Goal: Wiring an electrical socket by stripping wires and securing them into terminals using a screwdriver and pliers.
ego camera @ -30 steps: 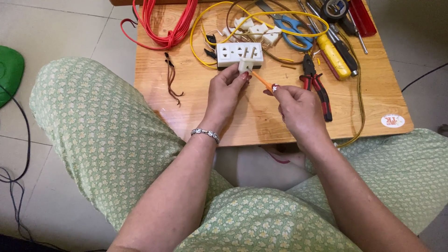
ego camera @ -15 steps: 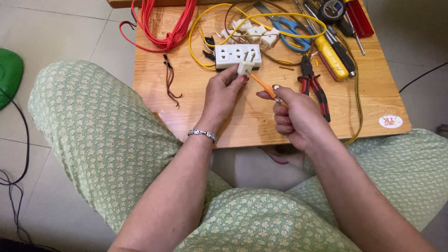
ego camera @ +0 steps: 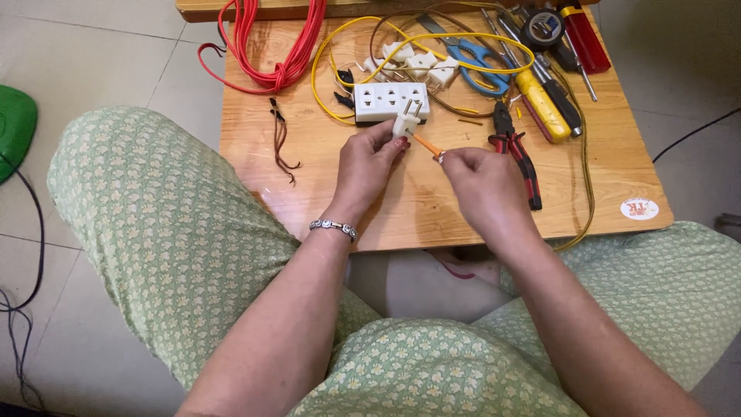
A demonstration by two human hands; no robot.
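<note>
Left hand (ego camera: pixel 369 164): centre of frame, fingertips pinched shut on a small white plug (ego camera: pixel 404 123), prongs pointing up.
Right hand (ego camera: pixel 485 184): just right of it, curled closed around an orange-handled screwdriver (ego camera: pixel 427 145), tip at the plug.
White socket strip (ego camera: pixel 391 102): just above the plug.
Red-handled pliers (ego camera: pixel 515 151): right of the hands.
Wooden table (ego camera: pixel 324 177): upper middle of frame.

We see a low wooden table (ego camera: pixel 324 185), glossy and orange-brown, standing on a floor (ego camera: pixel 116 62) of pale tiles with thin grout lines. Soft, even light falls across both. At far left, 1 green object (ego camera: pixel 11 135) rests on the tiles.
</note>
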